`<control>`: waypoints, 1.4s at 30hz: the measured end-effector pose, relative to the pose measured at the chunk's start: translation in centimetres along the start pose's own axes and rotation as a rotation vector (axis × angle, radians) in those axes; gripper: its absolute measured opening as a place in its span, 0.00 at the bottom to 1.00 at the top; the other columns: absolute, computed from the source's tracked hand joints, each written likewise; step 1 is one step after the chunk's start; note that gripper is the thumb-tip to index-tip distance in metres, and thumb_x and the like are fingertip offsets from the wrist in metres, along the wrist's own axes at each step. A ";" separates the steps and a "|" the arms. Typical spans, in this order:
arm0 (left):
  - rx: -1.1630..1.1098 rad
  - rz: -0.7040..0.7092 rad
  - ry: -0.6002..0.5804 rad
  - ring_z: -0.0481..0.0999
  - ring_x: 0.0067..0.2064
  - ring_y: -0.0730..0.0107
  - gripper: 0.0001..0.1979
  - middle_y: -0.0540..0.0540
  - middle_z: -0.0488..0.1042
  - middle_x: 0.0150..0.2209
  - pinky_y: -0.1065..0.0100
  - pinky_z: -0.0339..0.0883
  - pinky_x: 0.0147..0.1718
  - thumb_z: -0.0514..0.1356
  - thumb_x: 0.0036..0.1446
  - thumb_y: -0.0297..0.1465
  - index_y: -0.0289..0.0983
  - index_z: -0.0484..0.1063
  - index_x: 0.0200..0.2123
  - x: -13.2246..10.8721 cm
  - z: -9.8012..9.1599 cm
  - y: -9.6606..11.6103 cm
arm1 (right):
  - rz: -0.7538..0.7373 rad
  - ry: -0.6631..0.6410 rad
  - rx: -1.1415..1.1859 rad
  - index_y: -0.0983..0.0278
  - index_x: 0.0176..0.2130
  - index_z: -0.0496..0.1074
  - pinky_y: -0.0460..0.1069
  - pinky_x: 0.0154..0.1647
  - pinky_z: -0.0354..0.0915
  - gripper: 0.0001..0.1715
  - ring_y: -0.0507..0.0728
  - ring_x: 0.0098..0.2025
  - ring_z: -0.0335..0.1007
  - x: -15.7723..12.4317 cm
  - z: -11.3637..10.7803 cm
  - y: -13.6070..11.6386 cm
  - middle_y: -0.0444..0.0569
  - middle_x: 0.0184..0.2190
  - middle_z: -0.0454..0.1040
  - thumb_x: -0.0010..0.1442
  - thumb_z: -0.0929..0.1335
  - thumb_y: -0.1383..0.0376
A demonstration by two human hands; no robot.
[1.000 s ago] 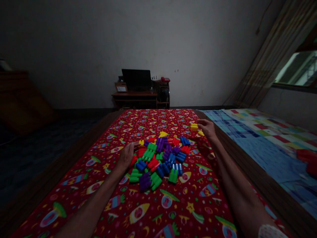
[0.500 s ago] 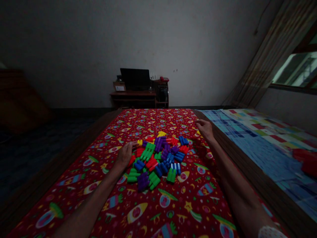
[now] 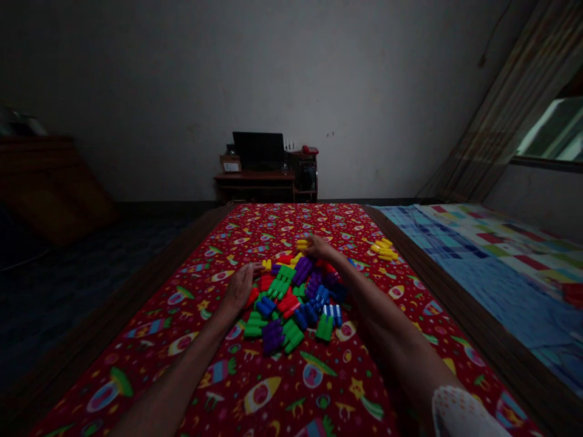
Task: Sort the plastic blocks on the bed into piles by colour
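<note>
A heap of plastic building pieces (image 3: 296, 297) in green, red, blue, purple and yellow lies on a red patterned sheet (image 3: 282, 388). My left hand (image 3: 240, 286) rests flat at the heap's left edge, fingers stretched toward the red pieces. My right hand (image 3: 317, 246) reaches over the heap's far side, its fingers closing on a yellow piece (image 3: 302, 244). A small group of yellow pieces (image 3: 384, 249) lies apart near the sheet's right edge.
The sheet covers a low wooden-edged bed (image 3: 195, 227). A second bed with a blue checked sheet (image 3: 478, 261) adjoins on the right. A small desk with a dark screen (image 3: 259, 152) stands at the far wall. Curtain and window (image 3: 553, 130) are on the right.
My right hand left the yellow pieces near the right edge and moved left to the heap's far side. My left hand stayed at the heap.
</note>
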State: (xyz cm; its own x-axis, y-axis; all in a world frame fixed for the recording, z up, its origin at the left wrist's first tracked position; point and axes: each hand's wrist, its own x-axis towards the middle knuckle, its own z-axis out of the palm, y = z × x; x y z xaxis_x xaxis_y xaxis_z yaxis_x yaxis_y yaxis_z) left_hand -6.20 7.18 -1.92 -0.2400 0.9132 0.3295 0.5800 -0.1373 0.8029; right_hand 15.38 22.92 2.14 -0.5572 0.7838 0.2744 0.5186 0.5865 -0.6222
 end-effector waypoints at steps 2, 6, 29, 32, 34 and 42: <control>-0.005 -0.002 0.011 0.75 0.50 0.57 0.27 0.38 0.77 0.47 0.54 0.66 0.55 0.41 0.61 0.46 0.36 0.74 0.38 -0.1 0.1 0.1 | 0.039 0.056 -0.028 0.68 0.39 0.76 0.46 0.35 0.64 0.13 0.55 0.34 0.72 -1.1 -0.9 0.7 0.48 0.30 0.77 0.52 0.67 0.73; -0.013 -0.012 0.033 0.76 0.50 0.57 0.28 0.38 0.78 0.45 0.55 0.66 0.54 0.41 0.60 0.48 0.36 0.74 0.37 0.0 0.2 0.0 | 0.159 0.218 -0.172 0.69 0.41 0.74 0.46 0.35 0.63 0.12 0.54 0.34 0.71 -4.2 -4.5 2.4 0.50 0.33 0.77 0.58 0.66 0.66; 0.133 0.032 0.006 0.75 0.51 0.58 0.27 0.41 0.78 0.47 0.58 0.66 0.54 0.40 0.60 0.45 0.38 0.76 0.38 0.2 -0.3 0.4 | 0.704 0.290 -0.506 0.68 0.38 0.78 0.47 0.35 0.64 0.15 0.58 0.38 0.76 -13.1 -14.6 12.4 0.58 0.36 0.79 0.62 0.64 0.62; 0.128 0.028 0.010 0.75 0.51 0.58 0.28 0.41 0.77 0.48 0.58 0.66 0.54 0.40 0.60 0.46 0.38 0.76 0.37 0.1 -0.3 0.5 | 0.703 0.314 -0.498 0.70 0.42 0.78 0.48 0.38 0.64 0.19 0.60 0.40 0.76 -13.2 -14.8 12.1 0.60 0.37 0.79 0.64 0.61 0.63; 0.121 0.020 0.011 0.75 0.52 0.57 0.29 0.40 0.77 0.48 0.57 0.66 0.55 0.40 0.60 0.47 0.37 0.76 0.38 0.1 -0.2 0.5 | 0.700 0.370 -0.509 0.72 0.46 0.76 0.49 0.43 0.65 0.21 0.62 0.45 0.75 -12.9 -15.1 11.4 0.63 0.42 0.78 0.64 0.60 0.63; 0.054 0.002 0.002 0.75 0.51 0.56 0.29 0.39 0.78 0.45 0.56 0.66 0.54 0.41 0.59 0.49 0.37 0.75 0.37 0.1 0.0 0.4 | 0.138 0.392 -0.315 0.63 0.48 0.76 0.51 0.49 0.65 0.18 0.59 0.45 0.75 -7.0 -8.4 1.6 0.55 0.44 0.79 0.64 0.61 0.65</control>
State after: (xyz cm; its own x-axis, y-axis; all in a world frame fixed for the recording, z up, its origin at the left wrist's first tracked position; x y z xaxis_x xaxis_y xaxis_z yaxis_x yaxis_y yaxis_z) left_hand -6.02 7.22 -1.52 -0.2398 0.9122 0.3323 0.6220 -0.1184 0.7740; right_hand 25.55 20.07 5.34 -0.2165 0.8406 0.4965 0.7740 0.4577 -0.4374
